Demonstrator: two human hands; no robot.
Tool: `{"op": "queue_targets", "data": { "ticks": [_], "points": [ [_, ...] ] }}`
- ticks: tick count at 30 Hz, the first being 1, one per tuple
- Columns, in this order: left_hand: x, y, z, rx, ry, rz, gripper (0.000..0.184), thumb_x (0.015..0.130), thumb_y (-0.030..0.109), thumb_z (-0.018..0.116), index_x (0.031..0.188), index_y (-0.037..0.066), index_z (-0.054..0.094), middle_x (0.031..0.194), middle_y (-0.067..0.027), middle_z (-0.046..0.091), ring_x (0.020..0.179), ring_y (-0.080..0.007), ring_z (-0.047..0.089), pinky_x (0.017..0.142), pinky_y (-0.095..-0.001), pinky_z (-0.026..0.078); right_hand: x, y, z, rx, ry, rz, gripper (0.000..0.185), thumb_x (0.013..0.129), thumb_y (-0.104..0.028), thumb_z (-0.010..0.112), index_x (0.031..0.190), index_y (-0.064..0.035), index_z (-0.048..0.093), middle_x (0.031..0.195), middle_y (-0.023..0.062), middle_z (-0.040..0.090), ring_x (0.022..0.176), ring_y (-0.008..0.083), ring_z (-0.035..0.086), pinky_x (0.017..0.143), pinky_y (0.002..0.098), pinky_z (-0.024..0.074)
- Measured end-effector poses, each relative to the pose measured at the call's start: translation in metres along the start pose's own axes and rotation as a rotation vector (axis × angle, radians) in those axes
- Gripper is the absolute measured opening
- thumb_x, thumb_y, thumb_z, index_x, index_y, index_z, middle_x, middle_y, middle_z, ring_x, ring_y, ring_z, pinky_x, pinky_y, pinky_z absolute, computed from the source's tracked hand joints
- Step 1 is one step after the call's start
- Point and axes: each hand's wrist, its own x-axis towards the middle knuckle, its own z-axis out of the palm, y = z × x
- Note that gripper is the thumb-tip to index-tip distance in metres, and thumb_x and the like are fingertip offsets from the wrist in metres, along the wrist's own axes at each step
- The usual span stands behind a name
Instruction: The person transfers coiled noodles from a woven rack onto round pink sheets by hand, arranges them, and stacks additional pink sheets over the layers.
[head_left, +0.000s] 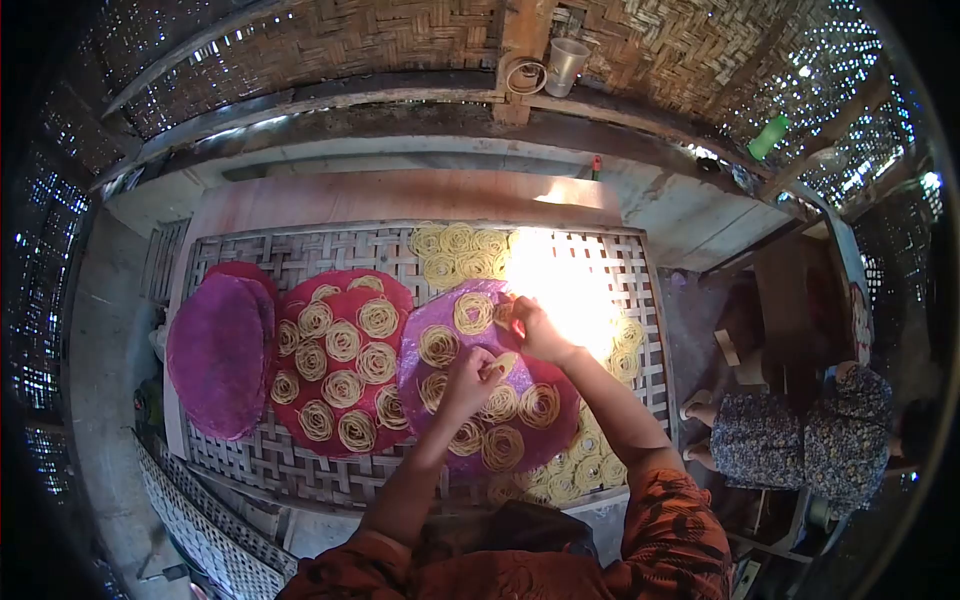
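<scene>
My left hand (472, 382) is over the middle of a purple round sheet (462, 362) bearing several coiled noodle nests, its fingers closed near a nest; what they hold, if anything, is too small to tell. At the sheet's upper right, my right hand (538, 332) has its fingers pinched at a nest (505, 315) beside the bright sunlit patch. Another noodle nest (473, 313) lies to the left of that hand. Left of the purple sheet, a red round sheet (330, 388) carries several nests. Both sheets rest on a woven bamboo tray (350, 482).
Folded purple sheets (220, 350) lie at the tray's left. Loose nests (455, 252) sit along its back, right and front. Strong sunlight washes out part of the tray. A person in patterned clothing (760, 440) is at the right. A cup (566, 68) stands on the wall ledge.
</scene>
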Motion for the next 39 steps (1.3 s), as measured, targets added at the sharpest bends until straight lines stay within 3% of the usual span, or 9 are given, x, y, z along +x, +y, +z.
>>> {"op": "queue_targets", "data": {
  "ticks": [9,11,17,19,21,25,28,30,39],
  "points": [
    [0.024,-0.002,-0.046,-0.470,0.164,-0.219,0.018,0.085,0.008,0.061,0.100,0.003,0.052,0.086,-0.0032,0.059,0.077,-0.0069,0.054,0.063,-0.0212,0.042,0.029,0.070,-0.074,0.787,0.577,0.531,0.015,0.086,-0.004,0.058,0.100,-0.0014,0.052,0.086,0.0079,0.062,0.076,0.0149,0.058,0.067,0.0256,0.0471],
    [0.028,-0.001,-0.050,-0.562,0.207,-0.234,0.018,0.087,0.007,0.060,0.101,0.003,0.051,0.089,-0.0035,0.060,0.078,-0.0075,0.055,0.065,-0.0208,0.042,0.035,0.075,-0.081,0.235,0.474,0.365,0.015,0.085,-0.016,0.062,0.089,-0.0020,0.057,0.083,0.0084,0.064,0.075,0.0150,0.059,0.066,0.0276,0.0487],
    [0.038,-0.046,-0.047,-0.351,0.325,0.018,0.028,0.085,0.009,0.062,0.110,0.004,0.052,0.089,-0.0043,0.060,0.078,-0.0100,0.056,0.068,-0.0225,0.044,0.030,0.062,-0.005,-0.028,0.140,-0.080,0.030,0.074,-0.003,0.060,0.104,-0.0041,0.063,0.092,0.0141,0.065,0.086,0.0279,0.063,0.078,0.0360,0.0487],
    [0.041,-0.038,-0.048,-0.038,0.348,0.196,0.035,0.085,0.012,0.063,0.117,0.004,0.052,0.086,-0.0043,0.060,0.076,-0.0105,0.056,0.067,-0.0235,0.044,0.032,0.038,-0.001,0.140,0.084,0.068,0.033,0.073,-0.004,0.060,0.106,-0.0028,0.062,0.097,0.0167,0.063,0.092,0.0336,0.060,0.083,0.0400,0.0466],
    [0.046,-0.023,-0.039,-0.021,-0.019,-0.074,0.051,0.084,0.018,0.065,0.129,0.005,0.046,0.081,-0.0048,0.062,0.071,-0.0115,0.058,0.065,-0.0260,0.046,0.032,0.045,0.012,-0.129,0.225,0.181,0.037,0.074,-0.001,0.059,0.111,-0.0030,0.059,0.097,0.0200,0.062,0.093,0.0365,0.059,0.083,0.0403,0.0454],
    [0.060,-0.076,-0.004,-0.194,-0.105,-0.200,0.057,0.083,0.022,0.065,0.133,0.004,0.042,0.079,-0.0054,0.065,0.069,-0.0108,0.059,0.064,-0.0272,0.047,0.027,0.079,0.007,-0.136,0.066,0.348,0.023,0.073,-0.009,0.068,0.093,-0.0038,0.061,0.087,0.0156,0.059,0.084,0.0304,0.057,0.076,0.0391,0.0460],
    [0.054,-0.063,-0.006,-0.090,-0.090,-0.220,0.057,0.083,0.021,0.065,0.132,0.004,0.043,0.080,-0.0063,0.066,0.072,-0.0100,0.060,0.065,-0.0278,0.047,0.034,0.126,-0.023,-0.348,0.626,0.275,0.016,0.070,-0.005,0.071,0.081,-0.0044,0.060,0.069,0.0065,0.059,0.060,0.0153,0.054,0.058,0.0298,0.0454],
    [0.052,-0.060,-0.008,-0.085,-0.094,-0.191,0.059,0.083,0.022,0.065,0.133,0.004,0.041,0.082,-0.0078,0.066,0.072,-0.0109,0.060,0.065,-0.0278,0.047,0.039,0.133,-0.066,0.335,0.544,0.287,0.016,0.071,-0.003,0.070,0.084,-0.0018,0.060,0.070,0.0029,0.059,0.065,0.0096,0.054,0.058,0.0261,0.0446],
    [0.043,-0.013,-0.023,-0.035,0.079,-0.092,0.049,0.087,0.014,0.060,0.132,0.009,0.043,0.099,-0.0155,0.065,0.084,-0.0174,0.063,0.071,-0.0307,0.048,0.038,0.178,-0.072,0.800,0.511,0.536,0.014,0.083,0.001,0.054,0.097,0.0041,0.055,0.087,0.0096,0.064,0.074,0.0159,0.062,0.065,0.0244,0.0487]
  ]
}}
